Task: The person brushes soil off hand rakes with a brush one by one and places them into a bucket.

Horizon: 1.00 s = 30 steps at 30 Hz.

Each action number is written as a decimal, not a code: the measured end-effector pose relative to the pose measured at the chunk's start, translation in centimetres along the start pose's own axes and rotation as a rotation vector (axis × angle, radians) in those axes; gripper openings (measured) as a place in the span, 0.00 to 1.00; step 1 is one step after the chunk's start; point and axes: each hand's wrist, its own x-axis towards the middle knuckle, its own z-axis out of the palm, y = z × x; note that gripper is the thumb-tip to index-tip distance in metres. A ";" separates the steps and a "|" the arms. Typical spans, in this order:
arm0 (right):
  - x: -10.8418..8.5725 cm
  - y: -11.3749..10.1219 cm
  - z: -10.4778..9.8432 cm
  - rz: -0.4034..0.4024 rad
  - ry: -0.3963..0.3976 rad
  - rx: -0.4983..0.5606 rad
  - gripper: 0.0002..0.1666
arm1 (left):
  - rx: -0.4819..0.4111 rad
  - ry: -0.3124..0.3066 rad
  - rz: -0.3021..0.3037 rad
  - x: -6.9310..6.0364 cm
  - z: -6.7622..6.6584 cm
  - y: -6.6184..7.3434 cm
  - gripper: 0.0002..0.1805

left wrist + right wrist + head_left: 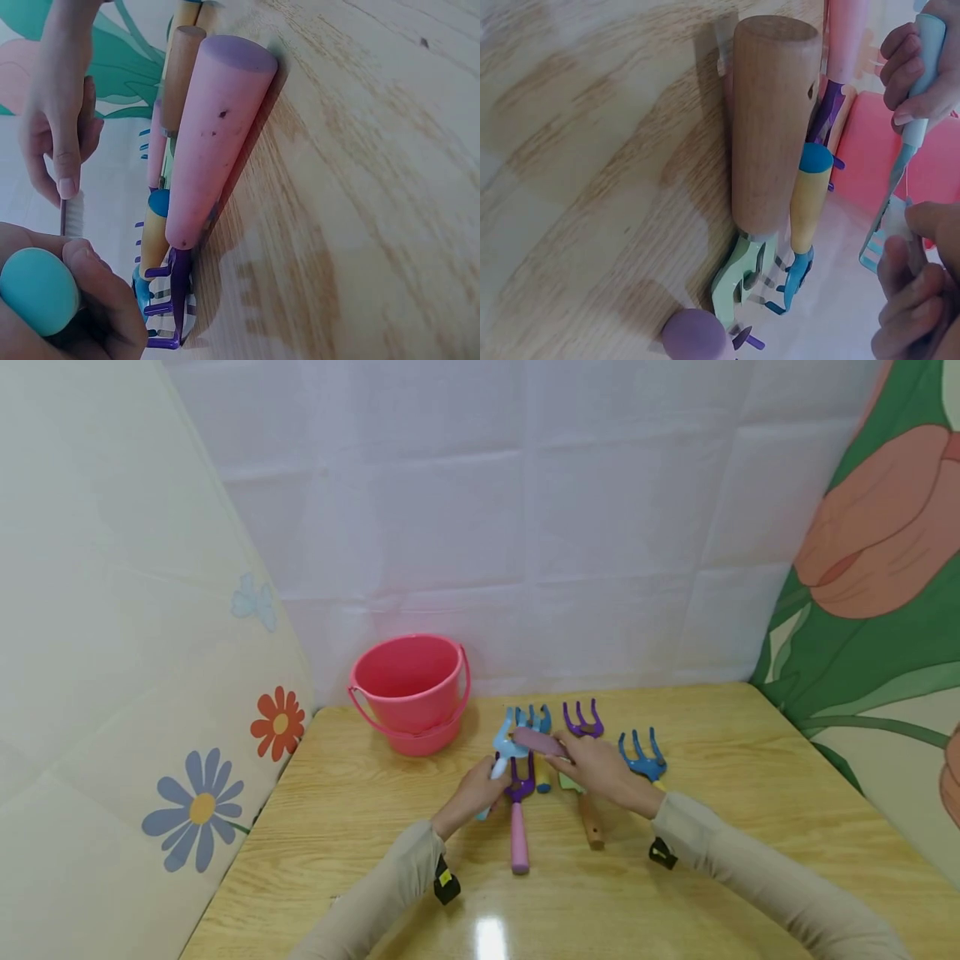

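Note:
My left hand (477, 791) grips the light-blue handle of a small garden hand rake (507, 747), its tines raised above the table. My right hand (600, 768) pinches a mauve-backed brush (536, 741). White bristles show under the brush (73, 217) in the left wrist view. In the right wrist view the brush lies against or right beside the rake head (871, 247); contact cannot be told. Below the hands, a purple rake with a pink handle (519, 839) lies on the table. Beside it lies a green-headed rake with a wooden handle (591, 822).
A pink bucket (408, 697) stands at the back left, its handle hanging in front. Other rakes lie behind and right of the hands: a blue one with a yellow handle (543, 772), a purple one (583, 727) and another blue one (647, 767). A white cloth (525, 527) hangs behind.

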 end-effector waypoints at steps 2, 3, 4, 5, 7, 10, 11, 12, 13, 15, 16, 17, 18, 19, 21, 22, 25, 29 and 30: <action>-0.1 0.0 -0.1 0.004 0.007 -0.006 0.22 | -0.005 0.001 -0.001 0.0 0.1 -0.1 0.06; -0.1 0.0 -0.2 0.006 0.013 -0.010 0.22 | -0.008 0.000 0.001 0.0 0.1 -0.2 0.05; -0.1 0.0 -0.2 0.009 0.017 -0.010 0.22 | -0.011 -0.002 0.001 0.0 0.1 -0.3 0.06; -0.2 0.0 -0.3 0.012 0.021 -0.009 0.23 | -0.014 -0.004 0.004 0.0 0.1 -0.3 0.06; -0.1 0.0 -0.4 0.011 0.032 0.000 0.23 | -0.012 -0.007 0.007 0.0 0.1 -0.2 0.05; -0.1 0.0 -0.4 -0.004 0.036 -0.002 0.24 | -0.008 -0.010 0.003 0.0 0.1 -0.1 0.05; 0.0 0.0 -0.4 -0.010 0.034 -0.001 0.23 | -0.005 -0.009 0.001 0.0 0.1 -0.1 0.05; 0.0 0.0 -0.3 -0.016 0.032 0.001 0.23 | -0.003 -0.009 0.000 0.0 0.1 0.0 0.06; 0.0 0.0 -0.3 -0.017 0.028 -0.001 0.23 | -0.005 -0.009 -0.004 0.1 0.2 -0.1 0.06; -0.1 0.1 -0.2 -0.009 0.018 -0.002 0.23 | -0.003 -0.009 -0.004 0.2 0.2 0.0 0.06; -0.1 0.1 -0.2 0.005 0.012 -0.001 0.23 | -0.002 -0.009 -0.007 0.2 0.2 -0.1 0.06; -0.2 0.1 -0.1 0.015 0.012 -0.001 0.22 | -0.002 -0.009 -0.006 0.3 0.2 -0.2 0.06; -0.2 0.2 -0.1 0.027 0.014 -0.006 0.22 | -0.004 -0.008 -0.006 0.3 0.2 -0.2 0.06; -0.2 0.2 -0.1 0.039 0.017 -0.011 0.23 | -0.004 -0.008 -0.007 0.3 0.2 -0.3 0.06; -0.2 0.3 -0.2 0.058 0.027 -0.019 0.23 | -0.003 -0.006 -0.008 0.3 0.1 -0.4 0.07; -0.2 0.3 -0.2 0.061 0.036 -0.024 0.23 | -0.005 -0.006 -0.009 0.3 0.1 -0.4 0.07; -0.1 0.2 -0.2 0.064 0.053 -0.031 0.24 | -0.003 -0.006 -0.012 0.3 0.0 -0.4 0.07; -0.1 0.2 -0.2 0.064 0.060 -0.029 0.25 | 0.009 -0.004 -0.008 0.2 0.0 -0.4 0.07; -0.1 0.2 -0.2 0.062 0.060 -0.029 0.25 | 0.011 -0.004 -0.004 0.2 0.0 -0.4 0.06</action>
